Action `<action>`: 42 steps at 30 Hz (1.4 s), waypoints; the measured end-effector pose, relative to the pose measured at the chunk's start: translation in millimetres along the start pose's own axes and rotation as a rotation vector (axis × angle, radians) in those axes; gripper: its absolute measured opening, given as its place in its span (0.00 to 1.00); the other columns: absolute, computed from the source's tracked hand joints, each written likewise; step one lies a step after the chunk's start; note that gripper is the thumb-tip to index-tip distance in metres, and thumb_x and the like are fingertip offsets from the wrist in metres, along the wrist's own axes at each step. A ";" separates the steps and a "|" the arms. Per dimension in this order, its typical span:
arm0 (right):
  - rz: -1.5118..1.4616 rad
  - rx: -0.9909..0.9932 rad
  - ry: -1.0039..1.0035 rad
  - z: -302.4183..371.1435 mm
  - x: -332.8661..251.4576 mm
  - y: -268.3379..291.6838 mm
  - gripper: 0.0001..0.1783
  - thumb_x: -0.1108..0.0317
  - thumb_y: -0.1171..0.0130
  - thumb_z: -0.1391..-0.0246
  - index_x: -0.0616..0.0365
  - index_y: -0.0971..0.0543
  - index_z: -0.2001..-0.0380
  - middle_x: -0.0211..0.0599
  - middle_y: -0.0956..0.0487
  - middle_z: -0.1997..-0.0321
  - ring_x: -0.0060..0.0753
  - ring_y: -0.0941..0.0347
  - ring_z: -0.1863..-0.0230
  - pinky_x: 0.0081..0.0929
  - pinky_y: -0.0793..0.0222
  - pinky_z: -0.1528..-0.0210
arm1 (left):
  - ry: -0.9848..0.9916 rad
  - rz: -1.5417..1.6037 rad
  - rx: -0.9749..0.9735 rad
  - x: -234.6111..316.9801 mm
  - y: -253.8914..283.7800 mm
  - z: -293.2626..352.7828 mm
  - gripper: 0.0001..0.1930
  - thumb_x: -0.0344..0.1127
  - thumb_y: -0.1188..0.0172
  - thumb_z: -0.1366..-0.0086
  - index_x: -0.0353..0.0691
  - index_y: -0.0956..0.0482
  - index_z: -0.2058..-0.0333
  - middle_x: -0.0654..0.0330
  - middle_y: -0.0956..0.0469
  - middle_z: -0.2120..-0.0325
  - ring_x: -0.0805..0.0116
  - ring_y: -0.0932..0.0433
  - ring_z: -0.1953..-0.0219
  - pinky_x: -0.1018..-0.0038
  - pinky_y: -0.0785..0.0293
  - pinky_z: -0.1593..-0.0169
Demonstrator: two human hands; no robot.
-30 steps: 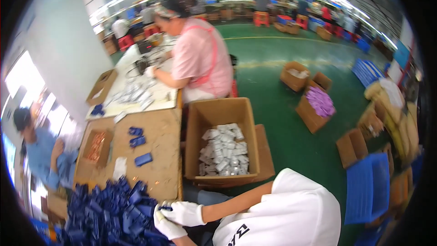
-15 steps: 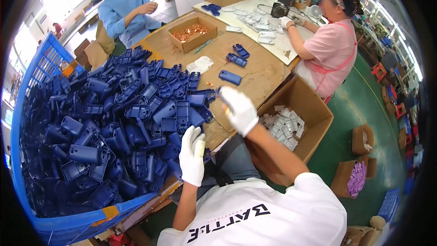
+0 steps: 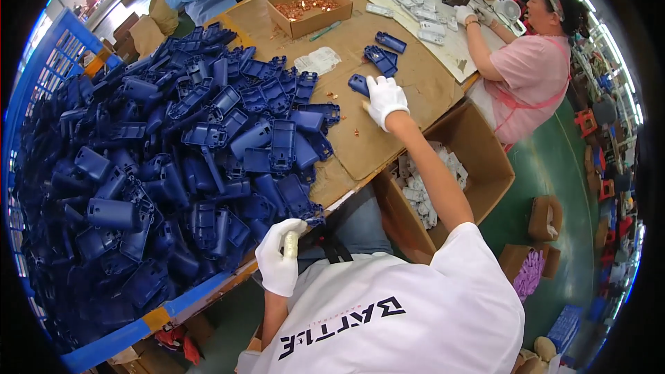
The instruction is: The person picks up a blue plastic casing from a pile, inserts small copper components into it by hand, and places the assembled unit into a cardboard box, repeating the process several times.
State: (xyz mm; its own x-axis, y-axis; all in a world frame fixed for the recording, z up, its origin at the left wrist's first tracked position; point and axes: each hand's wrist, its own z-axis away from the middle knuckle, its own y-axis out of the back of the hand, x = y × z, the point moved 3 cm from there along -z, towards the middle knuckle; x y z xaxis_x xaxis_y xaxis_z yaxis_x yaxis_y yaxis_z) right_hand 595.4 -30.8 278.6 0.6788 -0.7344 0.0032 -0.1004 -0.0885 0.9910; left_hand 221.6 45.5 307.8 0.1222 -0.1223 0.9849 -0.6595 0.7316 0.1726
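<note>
The right hand point(image 3: 385, 102), in a white glove point(image 3: 388, 105), reaches over the table point(image 3: 429, 90), its fingers bent over a blue casing point(image 3: 359, 84) they partly cover, on or just above the tabletop; whether they pinch it, I cannot tell. The gloved left hand point(image 3: 278, 256) is near the table's front edge, fingers curled, their grip hidden, beside a thumb with a pale yellowish wrap point(image 3: 291, 244). A heap of blue casings point(image 3: 180, 159) lies near it, and two more casings point(image 3: 380, 61) beyond the right hand

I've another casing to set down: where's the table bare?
Right of the right hand, bare tabletop reaches from the two loose blue casings to the edge beside the large carton. The left is crowded with heaped casings.
</note>
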 end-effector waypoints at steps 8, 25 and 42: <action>-0.185 -0.219 -0.219 -22.3 36.7 -1.9 0.32 0.57 0.30 0.54 0.51 0.29 0.46 0.52 0.25 0.47 0.57 0.28 0.47 0.45 0.29 0.46 | -0.086 -0.058 -0.093 1.3 -14.9 -7.7 0.09 0.19 0.46 0.37 0.33 0.20 0.61 0.53 0.17 0.66 0.63 0.17 0.62 0.74 0.24 0.56; -1.523 -0.486 0.405 143.2 -99.9 103.0 0.20 0.74 0.37 0.47 0.61 0.23 0.50 0.38 0.20 0.52 0.29 0.22 0.55 0.29 0.26 0.51 | 0.287 0.952 0.223 -21.9 -42.0 -54.4 0.14 0.40 0.51 0.27 0.43 0.33 0.47 0.60 0.23 0.66 0.68 0.22 0.69 0.69 0.22 0.62; -0.323 -0.214 0.118 -70.9 -49.5 -25.8 0.14 0.60 0.31 0.54 0.52 0.16 0.64 0.45 0.18 0.57 0.49 0.21 0.54 0.39 0.26 0.51 | 0.293 0.514 0.001 -4.2 -1.5 8.9 0.28 0.38 0.45 0.31 0.40 0.43 0.37 0.53 0.24 0.66 0.70 0.24 0.79 0.75 0.23 0.77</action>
State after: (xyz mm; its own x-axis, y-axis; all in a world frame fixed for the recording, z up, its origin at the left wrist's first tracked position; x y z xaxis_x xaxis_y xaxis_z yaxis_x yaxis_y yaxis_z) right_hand 615.9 55.5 262.3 0.7306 -0.6082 -0.3103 0.2772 -0.1512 0.9488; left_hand 215.5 39.0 303.4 -0.0139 0.4381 0.8988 -0.6886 0.6476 -0.3263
